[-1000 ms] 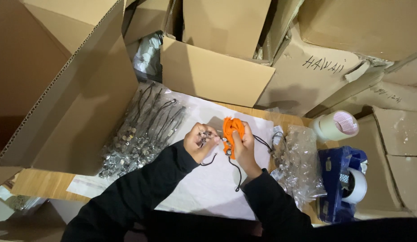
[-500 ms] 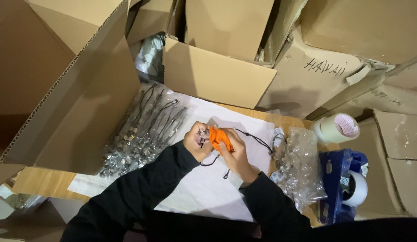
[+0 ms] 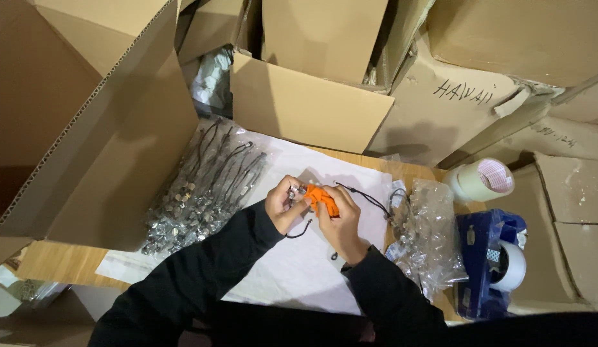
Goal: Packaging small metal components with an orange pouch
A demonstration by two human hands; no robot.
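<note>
In both hands (image 3: pixel 315 212), orange piece (image 3: pixel 323 198) lower

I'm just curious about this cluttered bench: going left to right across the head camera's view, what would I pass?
Big open cardboard flap → pile of bagged metal trinkets with black cords → left hand → orange piece → right hand → clear plastic bags → blue tape dispenser.

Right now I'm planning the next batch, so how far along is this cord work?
Looks done: a heap of bagged metal pieces with black cords lies left on the white paper sheet. In hand: the left hand holds a small metal piece, and the right hand grips an orange tool. Apparently left: a smaller clear-bagged pile on the right.
</note>
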